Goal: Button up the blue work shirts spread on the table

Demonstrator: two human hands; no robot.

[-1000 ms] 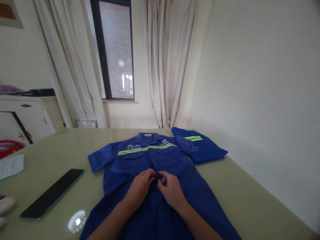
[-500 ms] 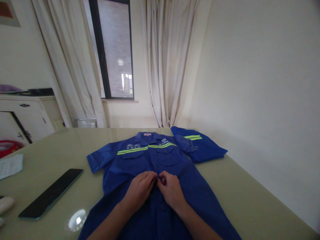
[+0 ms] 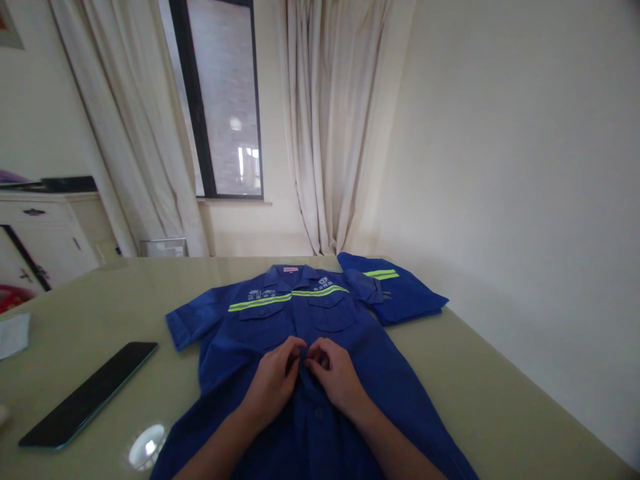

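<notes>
A blue short-sleeved work shirt (image 3: 365, 380) lies face up in front of me, its collar at the far end and a yellow-green reflective stripe across the chest. My left hand (image 3: 274, 377) pinches the front placket at the middle of the shirt. Close beside it, my right hand (image 3: 335, 373) pinches the same placket from the other side, thumb and forefinger together. Whether a button is between the fingertips is hidden. One dark button (image 3: 319, 414) shows on the placket just below the hands.
Behind the shirt's right sleeve lies a folded blue garment (image 3: 415, 293) with a similar stripe. On the left of the pale green table (image 3: 125, 293) rest a black flat device (image 3: 90, 393) and a white paper (image 3: 14, 335). A wall (image 3: 525, 200) borders the table's right side.
Both hands stay on the placket; the fingers have shifted slightly, with the left thumb and forefinger now more visibly apart behind the tips. The whole view has turned slightly right.
</notes>
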